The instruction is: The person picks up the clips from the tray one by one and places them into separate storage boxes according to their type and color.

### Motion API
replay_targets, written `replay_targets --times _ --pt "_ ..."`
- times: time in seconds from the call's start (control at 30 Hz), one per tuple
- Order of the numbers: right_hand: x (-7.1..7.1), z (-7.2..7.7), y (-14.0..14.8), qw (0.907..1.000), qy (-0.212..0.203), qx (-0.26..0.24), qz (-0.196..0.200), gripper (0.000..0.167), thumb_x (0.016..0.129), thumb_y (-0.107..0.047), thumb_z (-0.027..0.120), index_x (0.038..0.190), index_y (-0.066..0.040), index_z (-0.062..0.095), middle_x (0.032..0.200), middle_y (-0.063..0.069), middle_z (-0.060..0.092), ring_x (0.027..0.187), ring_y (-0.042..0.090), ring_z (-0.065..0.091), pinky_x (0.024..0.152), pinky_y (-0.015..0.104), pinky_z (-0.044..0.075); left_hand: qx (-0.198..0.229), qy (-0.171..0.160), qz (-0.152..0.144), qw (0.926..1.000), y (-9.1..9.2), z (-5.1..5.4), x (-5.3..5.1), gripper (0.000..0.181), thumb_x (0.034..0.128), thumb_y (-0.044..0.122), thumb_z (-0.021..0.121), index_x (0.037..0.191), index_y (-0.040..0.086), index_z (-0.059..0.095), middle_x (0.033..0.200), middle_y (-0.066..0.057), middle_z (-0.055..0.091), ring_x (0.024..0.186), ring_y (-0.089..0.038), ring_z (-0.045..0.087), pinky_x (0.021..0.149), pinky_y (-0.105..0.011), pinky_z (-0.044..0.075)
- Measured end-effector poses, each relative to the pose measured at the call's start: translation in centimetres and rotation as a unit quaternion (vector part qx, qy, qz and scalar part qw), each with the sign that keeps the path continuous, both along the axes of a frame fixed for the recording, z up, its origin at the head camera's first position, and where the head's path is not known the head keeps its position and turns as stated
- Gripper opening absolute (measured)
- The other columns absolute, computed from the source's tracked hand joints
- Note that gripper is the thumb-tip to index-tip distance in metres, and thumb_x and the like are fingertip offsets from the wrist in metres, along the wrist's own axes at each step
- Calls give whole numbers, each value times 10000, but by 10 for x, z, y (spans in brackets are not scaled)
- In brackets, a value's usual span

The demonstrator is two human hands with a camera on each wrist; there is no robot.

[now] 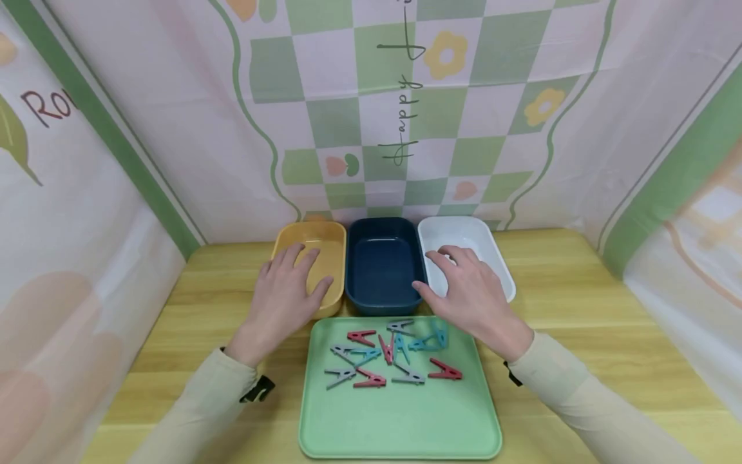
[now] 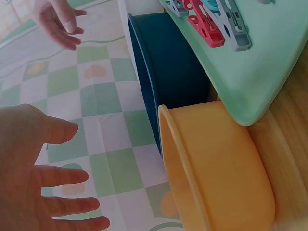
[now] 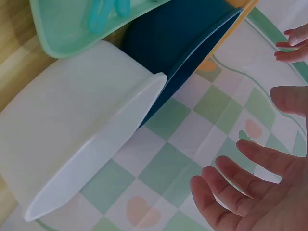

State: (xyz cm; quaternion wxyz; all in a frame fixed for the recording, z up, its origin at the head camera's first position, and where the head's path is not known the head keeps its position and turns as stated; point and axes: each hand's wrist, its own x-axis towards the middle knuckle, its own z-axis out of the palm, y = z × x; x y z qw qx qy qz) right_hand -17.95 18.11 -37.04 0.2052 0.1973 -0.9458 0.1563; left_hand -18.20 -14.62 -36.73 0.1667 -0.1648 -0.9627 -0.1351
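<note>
My left hand (image 1: 284, 293) hovers above the yellow bin (image 1: 332, 245), fingers spread and holding nothing. Over the white bin (image 1: 484, 248) my right hand (image 1: 472, 293) is held with relaxed, slightly bent fingers and nothing in them. Both wrist views show each hand apart from the bins. Between these two stands a dark blue bin (image 1: 385, 270). In front of them lies a green tray (image 1: 400, 425) with several clothespins scattered over its far half: a red clothespin (image 1: 445, 370) at the right, a grey clothespin (image 1: 408, 374), and blue clothespins, one blue clothespin (image 1: 365, 356) near the left.
The bins stand side by side at the back of a wooden table (image 1: 556, 277), against a patterned cloth (image 1: 324, 122). More cloth hangs at the left and right sides. The tray's far edge lies close to the bins' near walls.
</note>
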Motion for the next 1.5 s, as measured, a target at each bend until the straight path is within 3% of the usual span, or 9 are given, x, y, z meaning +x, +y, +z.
replay_targets --times 0.37,0.7,0.9,1.23,1.5 --pt "12 0 -4 9973 -502 -513 157 469 945 -400 767 1252 -47 731 1298 151 684 1170 354 619 876 558 618 157 -154 37 9998 -5 -7 4 528 1028 424 674 1390 41 653 1415 -225 592 1278 -436 566 1017 -661 521" --pt "20 -9 -3 9956 -570 -736 121 371 937 -346 787 1172 -61 761 1235 115 713 1146 331 628 857 538 629 580 6 146 9982 -18 -19 6 464 1008 350 716 1328 16 684 1348 -228 624 1180 -444 607 974 -657 539" --pt "26 -13 -1 9960 -597 -667 50 370 932 -325 798 1181 -53 766 1196 115 743 1099 328 658 845 532 634 649 61 230 9976 -30 -27 6 447 989 314 739 1295 -10 694 1327 -255 636 1209 -466 596 985 -656 538" --pt "32 -17 1 9931 -880 -776 14 314 927 -313 810 1142 -85 785 1156 71 757 1052 293 670 767 495 640 847 -133 414 9955 -46 -36 7 435 985 292 739 1282 -22 692 1303 -268 640 1205 -462 592 990 -624 546" --pt "36 -20 5 9907 -1021 -893 60 289 924 -264 818 1154 -93 785 1115 64 768 925 268 664 731 439 611 1231 -347 426 9909 -57 -44 7 371 982 214 748 1262 -26 708 1329 -239 641 1190 -431 623 981 -614 559"
